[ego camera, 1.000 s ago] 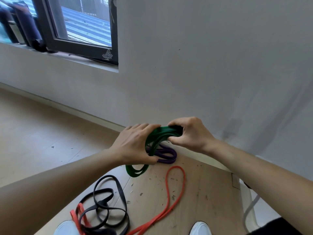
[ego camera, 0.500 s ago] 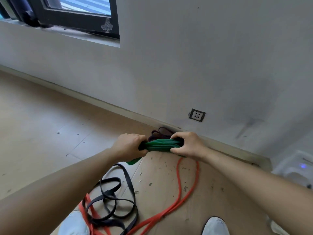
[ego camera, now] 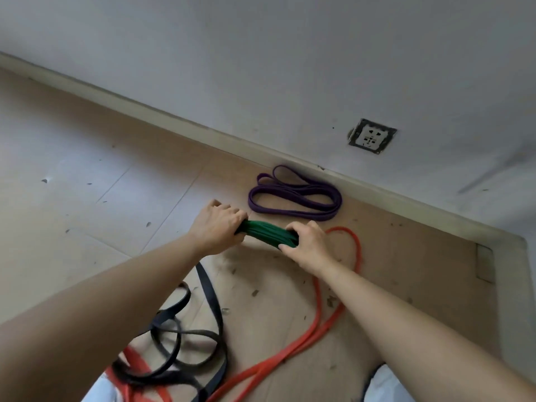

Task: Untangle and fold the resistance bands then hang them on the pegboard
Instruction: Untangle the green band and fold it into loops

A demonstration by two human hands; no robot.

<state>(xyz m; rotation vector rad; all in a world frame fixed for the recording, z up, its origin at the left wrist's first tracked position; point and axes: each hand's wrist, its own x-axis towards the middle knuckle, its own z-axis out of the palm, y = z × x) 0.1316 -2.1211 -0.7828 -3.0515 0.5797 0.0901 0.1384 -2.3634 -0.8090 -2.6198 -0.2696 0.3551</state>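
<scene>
Low over the tan floor [ego camera: 87, 198], the folded green band [ego camera: 266, 232] sits between both hands, the left hand [ego camera: 216, 227] curled tight round one end and the right hand [ego camera: 307, 245] round the other, with the purple band [ego camera: 293, 194] lying just behind it by the wall.

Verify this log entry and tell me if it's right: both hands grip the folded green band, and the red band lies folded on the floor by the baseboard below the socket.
Wrong on one point: the head view shows the purple band folded by the baseboard below the socket; the red band lies loose. The left hand and right hand do grip the folded green band.
</scene>
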